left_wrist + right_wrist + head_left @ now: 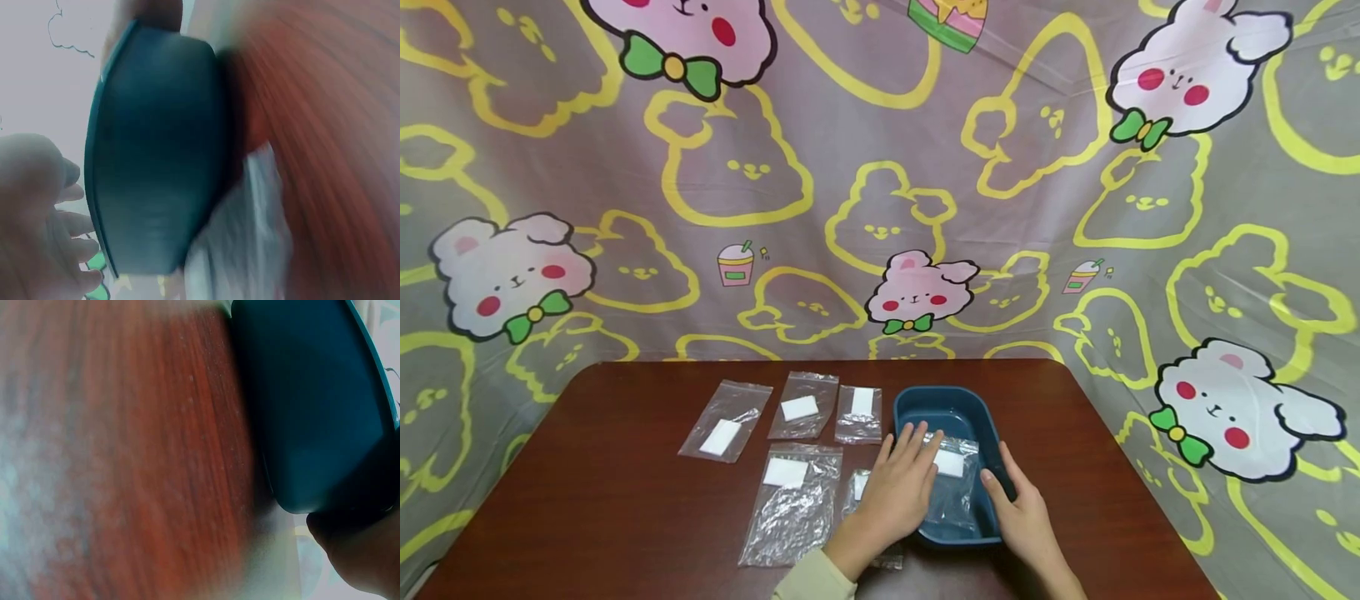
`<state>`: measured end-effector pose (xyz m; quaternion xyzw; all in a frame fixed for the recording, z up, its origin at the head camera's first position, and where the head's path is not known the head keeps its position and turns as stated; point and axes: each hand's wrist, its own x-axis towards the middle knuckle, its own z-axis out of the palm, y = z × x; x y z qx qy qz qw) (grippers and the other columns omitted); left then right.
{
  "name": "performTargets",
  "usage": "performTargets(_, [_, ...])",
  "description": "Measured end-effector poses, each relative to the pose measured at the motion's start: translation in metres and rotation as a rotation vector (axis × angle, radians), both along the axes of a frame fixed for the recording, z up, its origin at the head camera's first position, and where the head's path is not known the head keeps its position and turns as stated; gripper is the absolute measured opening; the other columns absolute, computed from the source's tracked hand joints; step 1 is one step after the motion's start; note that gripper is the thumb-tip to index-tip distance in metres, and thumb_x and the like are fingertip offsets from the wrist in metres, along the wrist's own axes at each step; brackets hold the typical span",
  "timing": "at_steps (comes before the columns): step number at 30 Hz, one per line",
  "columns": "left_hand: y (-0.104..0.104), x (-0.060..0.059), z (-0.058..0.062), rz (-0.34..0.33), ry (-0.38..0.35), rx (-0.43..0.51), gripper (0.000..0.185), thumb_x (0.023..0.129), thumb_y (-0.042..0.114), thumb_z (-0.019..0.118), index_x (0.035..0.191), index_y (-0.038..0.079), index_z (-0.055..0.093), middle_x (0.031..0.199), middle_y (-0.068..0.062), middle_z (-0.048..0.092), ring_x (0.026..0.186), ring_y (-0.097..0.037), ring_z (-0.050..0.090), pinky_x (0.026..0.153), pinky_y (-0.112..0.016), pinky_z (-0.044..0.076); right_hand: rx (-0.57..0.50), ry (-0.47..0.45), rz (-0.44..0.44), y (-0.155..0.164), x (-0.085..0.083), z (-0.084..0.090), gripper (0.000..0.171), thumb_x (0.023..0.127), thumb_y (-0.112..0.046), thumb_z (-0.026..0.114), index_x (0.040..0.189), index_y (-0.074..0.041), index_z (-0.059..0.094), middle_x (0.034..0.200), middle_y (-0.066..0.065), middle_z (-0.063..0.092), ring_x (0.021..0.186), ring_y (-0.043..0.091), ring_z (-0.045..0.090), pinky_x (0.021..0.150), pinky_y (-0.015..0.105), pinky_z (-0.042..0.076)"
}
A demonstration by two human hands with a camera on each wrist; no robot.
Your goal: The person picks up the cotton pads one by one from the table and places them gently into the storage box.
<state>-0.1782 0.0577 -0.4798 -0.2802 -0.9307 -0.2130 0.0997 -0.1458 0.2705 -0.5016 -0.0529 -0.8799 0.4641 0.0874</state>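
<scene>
A dark blue plastic bin [936, 404] stands on the table. Inside it lies a clear zip bag [953, 500] with a white rectangular piece [951, 463] in it. My left hand [897, 487] reaches over the bin's left rim, its fingers extended beside the bag; whether they touch it I cannot tell. At the right rim my right hand [1028, 518] grips the bin, thumb at the rim and fingers along the outer wall. The left wrist view shows the left hand [44, 219] with fingers spread by the rim. Part of the right hand [356, 550] appears at the bin's end.
Left of the bin lie several more clear zip bags, each with a white piece: a large bag [793, 508], a far-left bag [726, 421], a bag [805, 404] and a small bag [859, 417]. Another bag [889, 558] is partly under my left forearm. A patterned cloth [820, 167] hangs behind the table.
</scene>
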Motion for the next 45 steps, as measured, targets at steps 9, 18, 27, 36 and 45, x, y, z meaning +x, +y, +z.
performTargets(9, [-0.049, 0.002, -0.018, 0.065, -0.054, 0.069, 0.049, 0.107, 0.025, 0.046, 0.155, 0.013, 0.041, 0.159, -0.016, 0.034, 0.147, -0.037, 0.027, 0.118, -0.060, 0.022, 0.001, -0.017, 0.007, 0.001, -0.001, 0.000, 0.066, 0.103, -0.038, 0.058, 0.158, -0.010, 0.033, 0.157, 0.017, 0.038, 0.142, 0.038, 0.036, 0.113, 0.061, 0.031])
performTargets(18, [-0.104, 0.007, -0.034, 0.173, -0.083, 0.119, 0.049, 0.106, 0.023, 0.050, 0.151, 0.007, 0.045, 0.156, -0.023, 0.037, 0.145, -0.042, 0.030, 0.115, -0.065, 0.022, 0.010, -0.024, -0.001, 0.000, -0.001, 0.002, 0.066, 0.103, -0.037, 0.058, 0.157, -0.008, 0.034, 0.156, 0.018, 0.038, 0.142, 0.039, 0.037, 0.113, 0.062, 0.030])
performTargets(27, [-0.149, 0.016, -0.041, 0.231, -0.146, 0.164, 0.054, 0.102, 0.022, 0.059, 0.151, 0.006, 0.045, 0.156, -0.022, 0.036, 0.145, -0.043, 0.030, 0.117, -0.063, 0.019, 0.008, -0.016, -0.001, 0.003, -0.003, 0.001, 0.065, 0.104, -0.035, 0.057, 0.157, -0.008, 0.033, 0.157, 0.017, 0.037, 0.143, 0.039, 0.035, 0.114, 0.061, 0.029])
performTargets(36, [-0.170, 0.020, -0.050, 0.182, -0.206, 0.134, 0.062, 0.098, 0.026, 0.066, 0.152, 0.007, 0.043, 0.159, -0.015, 0.034, 0.148, -0.040, 0.024, 0.118, -0.062, 0.017, 0.019, -0.003, 0.000, 0.007, -0.002, 0.000, 0.066, 0.104, -0.037, 0.057, 0.158, -0.009, 0.032, 0.158, 0.016, 0.036, 0.143, 0.040, 0.034, 0.114, 0.062, 0.029])
performTargets(45, [-0.176, 0.022, -0.052, 0.170, -0.196, 0.102, 0.061, 0.097, 0.022, 0.066, 0.151, 0.004, 0.044, 0.159, -0.017, 0.032, 0.149, -0.039, 0.021, 0.119, -0.058, 0.018, -0.004, -0.022, 0.011, 0.000, 0.000, 0.003, 0.065, 0.104, -0.036, 0.056, 0.158, -0.009, 0.032, 0.158, 0.017, 0.036, 0.144, 0.040, 0.034, 0.114, 0.062, 0.028])
